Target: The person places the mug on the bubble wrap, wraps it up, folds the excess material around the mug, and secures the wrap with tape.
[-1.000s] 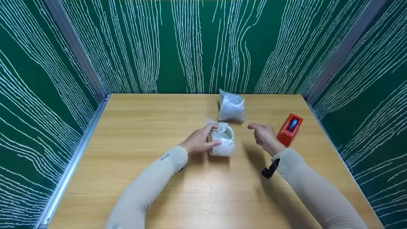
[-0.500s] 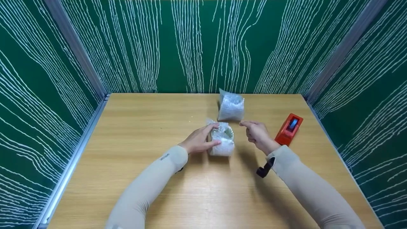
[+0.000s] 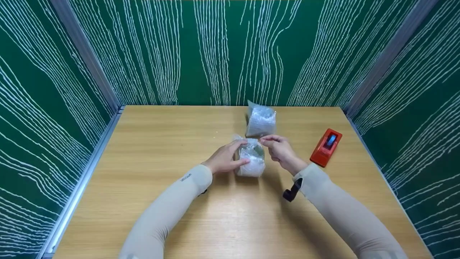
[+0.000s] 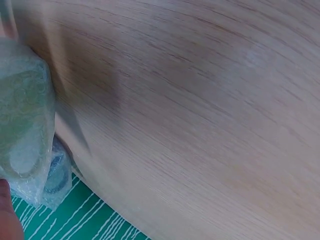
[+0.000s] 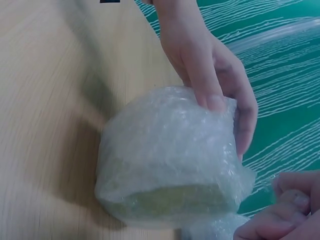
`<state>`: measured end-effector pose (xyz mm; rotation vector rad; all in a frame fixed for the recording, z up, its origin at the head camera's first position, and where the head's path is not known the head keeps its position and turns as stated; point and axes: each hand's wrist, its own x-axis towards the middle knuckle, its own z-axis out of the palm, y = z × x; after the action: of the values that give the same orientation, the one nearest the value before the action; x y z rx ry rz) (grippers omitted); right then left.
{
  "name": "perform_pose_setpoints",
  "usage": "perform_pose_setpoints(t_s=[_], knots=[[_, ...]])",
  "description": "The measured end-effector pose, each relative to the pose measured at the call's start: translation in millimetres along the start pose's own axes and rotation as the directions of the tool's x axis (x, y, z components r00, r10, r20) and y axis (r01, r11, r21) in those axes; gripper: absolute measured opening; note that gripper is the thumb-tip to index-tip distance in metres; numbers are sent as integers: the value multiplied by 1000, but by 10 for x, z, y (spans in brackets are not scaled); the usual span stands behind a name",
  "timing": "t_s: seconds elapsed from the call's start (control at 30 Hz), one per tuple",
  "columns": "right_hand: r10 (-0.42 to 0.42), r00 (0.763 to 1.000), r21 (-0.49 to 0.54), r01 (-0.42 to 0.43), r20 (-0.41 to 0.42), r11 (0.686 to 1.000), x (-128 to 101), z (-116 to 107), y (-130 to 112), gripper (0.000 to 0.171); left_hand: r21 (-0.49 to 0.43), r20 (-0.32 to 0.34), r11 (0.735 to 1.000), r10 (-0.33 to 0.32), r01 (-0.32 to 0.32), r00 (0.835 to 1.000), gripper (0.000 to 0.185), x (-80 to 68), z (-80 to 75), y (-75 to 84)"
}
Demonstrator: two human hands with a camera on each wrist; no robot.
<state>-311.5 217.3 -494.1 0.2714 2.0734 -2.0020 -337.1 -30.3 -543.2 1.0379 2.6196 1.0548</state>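
A roundish bundle in bubble wrap [image 3: 250, 163] rests on the table, and something yellow-green shows through its plastic in the right wrist view. My left hand [image 3: 226, 157] grips it from the left, thumb and fingers spread over the wrap. On the opposite side, my right hand [image 3: 282, 149] has come right up to the bundle's upper right edge. Its thumb and index finger pinch what looks like a small clear strip of tape [image 5: 273, 183], next to the loose edge of the wrap. The other right fingers are curled in.
Behind the bundle stands a second bubble-wrapped item [image 3: 261, 121]. A red tape dispenser [image 3: 325, 149] with a blue core lies to the right, beyond my right wrist. Green walls with white lines enclose the wooden table [image 3: 161, 144] at the back and sides.
My right hand has moved left from beside the tape dispenser to the bundle's upper right edge. The left hand and both wrapped items have stayed in place.
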Motion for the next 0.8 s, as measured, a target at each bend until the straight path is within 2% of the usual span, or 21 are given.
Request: perform_pose_setpoints(t_s=[0.23,0.4,0.67,0.8], knots=[[1,1000,3,-1,8,1000,9,120,-62,6,-8,4,1000,7,-7,1000,74,11,-12,4],[59,998,27,-59,20,998,18,197,-146,12,-25,7,1000,-1,1,1000,77,12,-23,6],[129,990,42,-131,55,990,16,256,-218,34,-55,5,998,-31,31,999,82,-11,-11,0],[168,985,35,-170,39,985,35,266,-193,28,-61,0,998,-35,35,999,83,-21,1,3]])
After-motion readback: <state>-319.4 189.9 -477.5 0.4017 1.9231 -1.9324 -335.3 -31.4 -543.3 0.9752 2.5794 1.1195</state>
